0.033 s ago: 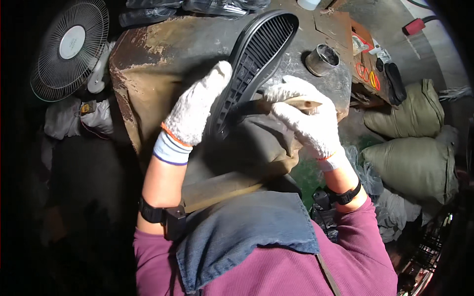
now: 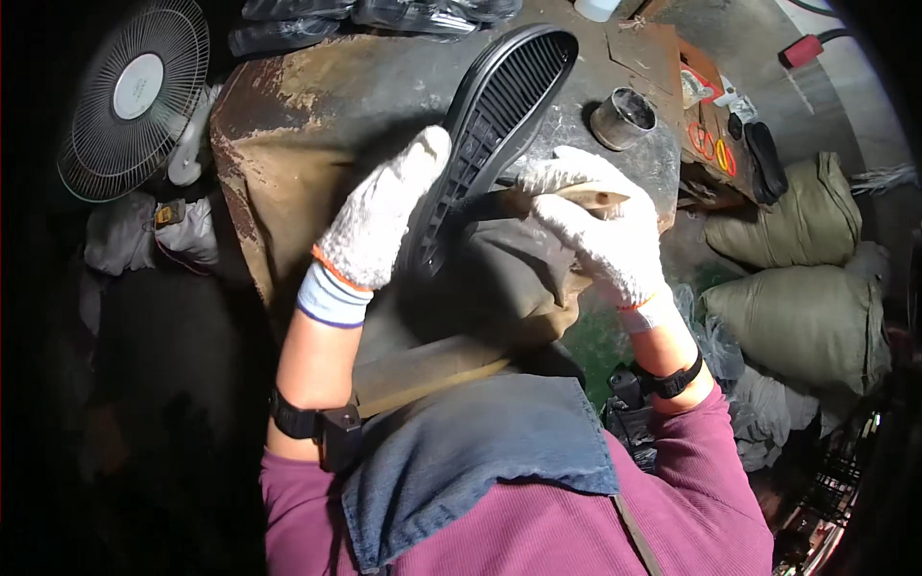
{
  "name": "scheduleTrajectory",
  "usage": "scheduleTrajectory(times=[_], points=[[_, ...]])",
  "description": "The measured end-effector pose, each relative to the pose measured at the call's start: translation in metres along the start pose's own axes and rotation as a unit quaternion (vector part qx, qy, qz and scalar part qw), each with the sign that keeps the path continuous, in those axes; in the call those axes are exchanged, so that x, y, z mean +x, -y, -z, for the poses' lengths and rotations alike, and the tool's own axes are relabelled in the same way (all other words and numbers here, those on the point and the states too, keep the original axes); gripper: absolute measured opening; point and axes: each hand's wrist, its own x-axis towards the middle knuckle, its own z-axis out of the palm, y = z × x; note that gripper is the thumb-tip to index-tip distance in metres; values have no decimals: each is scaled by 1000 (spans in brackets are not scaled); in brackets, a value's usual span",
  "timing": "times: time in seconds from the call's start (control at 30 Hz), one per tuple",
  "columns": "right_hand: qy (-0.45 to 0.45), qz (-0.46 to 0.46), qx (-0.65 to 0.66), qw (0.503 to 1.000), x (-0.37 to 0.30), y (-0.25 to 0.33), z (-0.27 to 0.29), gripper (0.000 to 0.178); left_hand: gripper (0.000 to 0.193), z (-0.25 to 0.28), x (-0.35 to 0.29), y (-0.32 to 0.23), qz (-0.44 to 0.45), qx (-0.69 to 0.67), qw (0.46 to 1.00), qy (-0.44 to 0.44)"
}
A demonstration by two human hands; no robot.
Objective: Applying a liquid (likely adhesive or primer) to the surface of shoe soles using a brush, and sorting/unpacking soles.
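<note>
A black shoe sole [image 2: 507, 94] is held tilted above the bench, its ribbed and gridded inner face turned up. My left hand [image 2: 379, 213], in a white knit glove, grips the sole along its left side, thumb upward; the other fingers are hidden beneath. In my right hand [image 2: 607, 240], gloved alike, is a brush with a pale wooden handle [image 2: 594, 198] that has a hole near its end. Its dark tip lies at the sole's lower right edge, though shadow hides whether it touches. Right of the sole stands a metal tin [image 2: 624, 119], stained dark inside.
The worn metal bench [image 2: 384, 82] is partly draped with brown cloth [image 2: 288, 173]. Plastic-wrapped dark pieces [image 2: 413, 13] lie at its far edge. A fan [image 2: 136, 86] stands left. Scissors with orange handles [image 2: 702, 141] lie on a right-hand shelf, near stuffed green sacks [image 2: 802, 322].
</note>
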Motion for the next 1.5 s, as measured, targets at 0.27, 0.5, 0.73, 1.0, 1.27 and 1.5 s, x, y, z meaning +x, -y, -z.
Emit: scheduleTrajectory(times=[0.27,0.5,0.73,1.0,1.27,1.5], points=[[-141,61,-118,981,50,-26,59,16,63,-18,-6,-6,156,-322,932,58],[-139,362,-450,805,58,-43,49,24,70,-19,-14,12,189,-404,890,92],[-143,354,-451,807,97,-41,61,17,84,-41,-18,9,140,-231,958,100],[-211,330,-300,870,100,-59,33,14,83,-38,-7,10,172,-673,707,130],[-149,259,-268,916,70,-73,-5,21,80,-44,-9,14,169,-662,719,128],[-154,246,-258,922,82,-66,17,21,79,-37,-16,16,117,-697,699,108]])
